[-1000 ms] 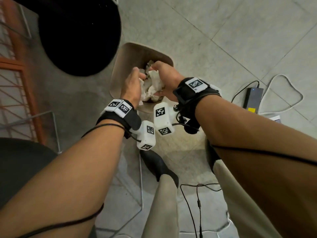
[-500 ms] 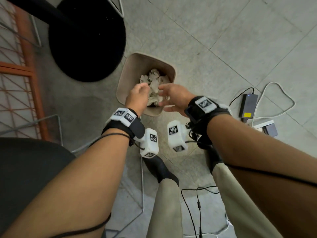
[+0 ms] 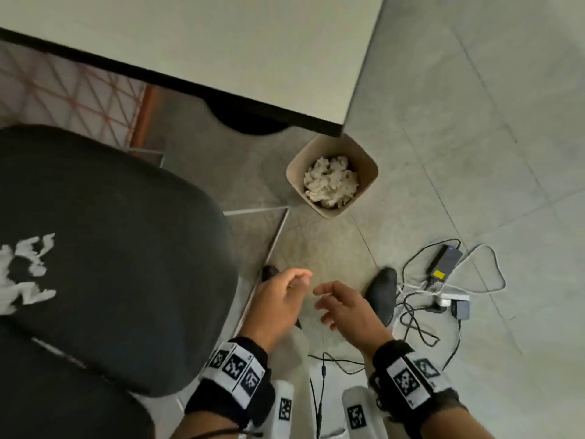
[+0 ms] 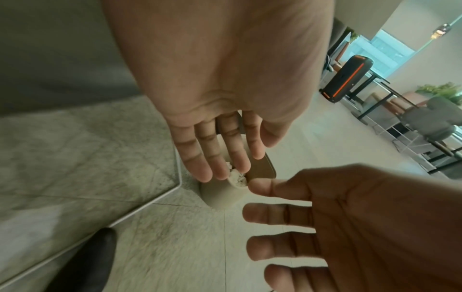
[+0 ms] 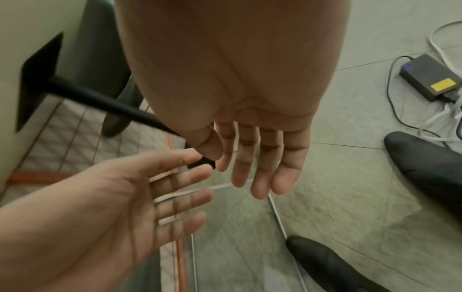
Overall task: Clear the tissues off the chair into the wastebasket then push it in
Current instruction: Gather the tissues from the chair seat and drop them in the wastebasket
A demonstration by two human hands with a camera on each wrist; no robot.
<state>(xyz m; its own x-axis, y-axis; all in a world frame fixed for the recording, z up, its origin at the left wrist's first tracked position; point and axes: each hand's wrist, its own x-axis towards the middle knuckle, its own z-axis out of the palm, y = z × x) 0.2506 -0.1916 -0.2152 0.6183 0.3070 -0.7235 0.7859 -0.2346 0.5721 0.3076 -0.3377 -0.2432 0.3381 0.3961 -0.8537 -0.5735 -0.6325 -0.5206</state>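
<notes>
Grey stone-tile floor [image 3: 474,106] carries everything. Tan square wastebasket [image 3: 367,160] stands on it just off the white table's near right corner, filled with crumpled white tissues [image 3: 330,182]. Dark upholstered chair [image 3: 110,248] on thin metal legs stands left. Right: black power brick with yellow label [image 3: 444,261], white plug adapter [image 3: 449,301], tangled black and white cables [image 3: 414,315]. Two black shoes [image 3: 381,289] near centre.

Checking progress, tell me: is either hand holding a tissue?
No: the left hand and right hand are open and empty.
</notes>
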